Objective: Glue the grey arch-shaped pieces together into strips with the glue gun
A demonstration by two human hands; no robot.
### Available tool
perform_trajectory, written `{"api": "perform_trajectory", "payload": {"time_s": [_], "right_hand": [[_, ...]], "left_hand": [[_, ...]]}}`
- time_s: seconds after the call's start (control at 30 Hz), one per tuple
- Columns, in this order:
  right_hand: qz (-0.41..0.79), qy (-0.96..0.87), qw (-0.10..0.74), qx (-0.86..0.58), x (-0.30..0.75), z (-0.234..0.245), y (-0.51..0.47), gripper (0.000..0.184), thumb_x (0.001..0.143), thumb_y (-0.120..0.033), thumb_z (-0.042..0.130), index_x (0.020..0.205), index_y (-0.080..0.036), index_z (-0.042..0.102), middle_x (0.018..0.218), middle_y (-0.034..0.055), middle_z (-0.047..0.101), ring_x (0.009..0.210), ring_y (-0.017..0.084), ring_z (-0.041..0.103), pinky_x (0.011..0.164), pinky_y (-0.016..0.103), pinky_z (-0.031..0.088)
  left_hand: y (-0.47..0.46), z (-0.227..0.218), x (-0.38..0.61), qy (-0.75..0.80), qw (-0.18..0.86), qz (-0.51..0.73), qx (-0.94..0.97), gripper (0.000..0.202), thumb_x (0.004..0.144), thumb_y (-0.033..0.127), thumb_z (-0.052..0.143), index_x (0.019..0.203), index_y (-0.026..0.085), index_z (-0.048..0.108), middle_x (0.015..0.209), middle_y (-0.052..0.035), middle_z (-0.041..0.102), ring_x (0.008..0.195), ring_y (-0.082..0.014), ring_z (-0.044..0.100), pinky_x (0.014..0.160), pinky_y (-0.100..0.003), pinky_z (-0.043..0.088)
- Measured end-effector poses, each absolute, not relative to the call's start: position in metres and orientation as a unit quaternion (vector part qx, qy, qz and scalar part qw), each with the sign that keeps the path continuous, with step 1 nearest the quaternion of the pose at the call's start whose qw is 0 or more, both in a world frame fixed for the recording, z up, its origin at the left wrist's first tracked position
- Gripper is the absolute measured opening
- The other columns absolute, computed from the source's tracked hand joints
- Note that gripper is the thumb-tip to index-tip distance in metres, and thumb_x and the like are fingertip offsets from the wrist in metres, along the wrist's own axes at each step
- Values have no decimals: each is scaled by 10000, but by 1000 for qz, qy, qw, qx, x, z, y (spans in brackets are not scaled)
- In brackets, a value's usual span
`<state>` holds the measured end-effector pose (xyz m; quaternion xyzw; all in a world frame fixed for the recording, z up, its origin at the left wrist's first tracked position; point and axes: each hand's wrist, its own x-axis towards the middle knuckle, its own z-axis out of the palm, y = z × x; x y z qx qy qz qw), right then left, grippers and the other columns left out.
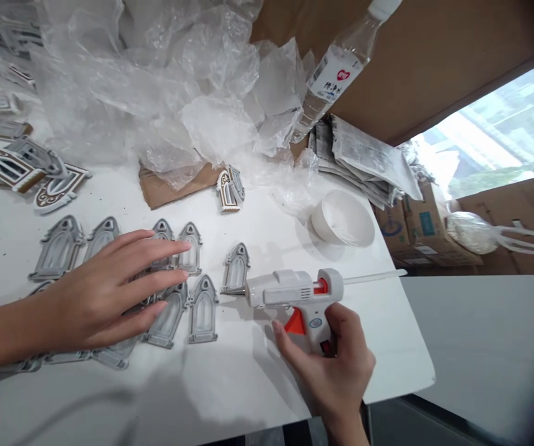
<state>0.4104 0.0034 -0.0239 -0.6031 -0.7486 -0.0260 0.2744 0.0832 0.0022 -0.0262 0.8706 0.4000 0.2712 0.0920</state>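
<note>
My left hand (104,291) lies spread, palm down, over rows of small grey arched window frames, its fingers apart and hiding several of them. Its fingertips reach a grey arched frame (190,248); another arched frame (203,310) lies just beyond them. My right hand (336,365) is closed around the handle of a white hot glue gun (290,288), thumb by the orange trigger (296,322). A clear glue stick (373,277) sticks out of its back. The metal nozzle points left, at the base of a separate arched frame (236,269).
Brown-and-white arched frames (11,167) are piled at the left, with a small pair (230,189) near the middle. Crumpled plastic bags (169,80) cover the back. A white bowl (342,218), a water bottle (336,74) and folded newspapers (364,155) stand at the right.
</note>
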Motion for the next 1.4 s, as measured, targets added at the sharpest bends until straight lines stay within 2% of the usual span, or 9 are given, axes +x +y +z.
{"api": "perform_trajectory", "payload": {"time_s": [0.2,0.37,0.53,0.67,0.93,1.13,1.27,1.4], "right_hand": [[-73,-754,294,-583,401,-29,-3,438,765,-492,698,945,-138,513,617,-61,455,441,-1,332,406,109,328],[-105,-733,304,-599,402,-27,-1,466,775,-531,683,916,-124,505,648,-41,457,479,10,378,426,110,349],[-103,-731,304,-602,401,-28,1,471,775,-541,677,924,-123,517,695,-20,488,517,22,410,438,119,360],[-98,-736,303,-598,401,-28,1,446,772,-500,690,934,-119,524,713,-16,493,535,21,413,449,118,360],[-82,-732,297,-608,402,-29,0,485,766,-544,689,945,-126,524,717,-18,493,548,28,429,466,118,386],[-73,-736,297,-603,401,-28,-1,468,768,-513,699,954,-124,517,727,-19,491,562,26,441,491,109,403],[-80,-742,295,-597,401,-28,0,450,773,-498,700,943,-125,513,724,-22,487,557,24,432,487,109,391],[-90,-743,304,-589,401,-29,0,462,776,-515,692,940,-125,507,725,-25,493,556,21,445,486,102,388]], "left_hand": [[5,-28,79,334,66,255,905,350,883,158,540,1230,180,579,1417,-120,515,1291,-236,505,1187,-446,296],[-5,-24,90,262,66,224,936,292,885,245,577,1165,187,635,1280,-63,642,1214,-219,563,1221,-418,245],[-16,-25,99,270,93,171,943,466,892,423,589,1337,290,544,1427,-72,538,1292,-246,531,1206,-440,295],[-17,-30,98,268,86,149,948,524,901,478,573,1395,331,480,1472,-83,489,1331,-252,503,1198,-459,309],[-25,-36,99,277,64,138,949,484,934,490,520,1367,274,512,1451,-79,513,1334,-239,489,1240,-445,174],[-27,-34,102,283,77,142,945,541,934,501,520,1405,237,484,1437,-64,529,1336,-227,476,1263,-417,3],[-24,-32,103,294,88,124,944,618,938,561,474,1469,253,403,1510,-29,452,1412,-227,384,1261,-397,-6],[-22,-31,103,291,65,104,949,601,943,594,433,1461,291,407,1514,-24,445,1393,-218,410,1254,-408,-8]]}}
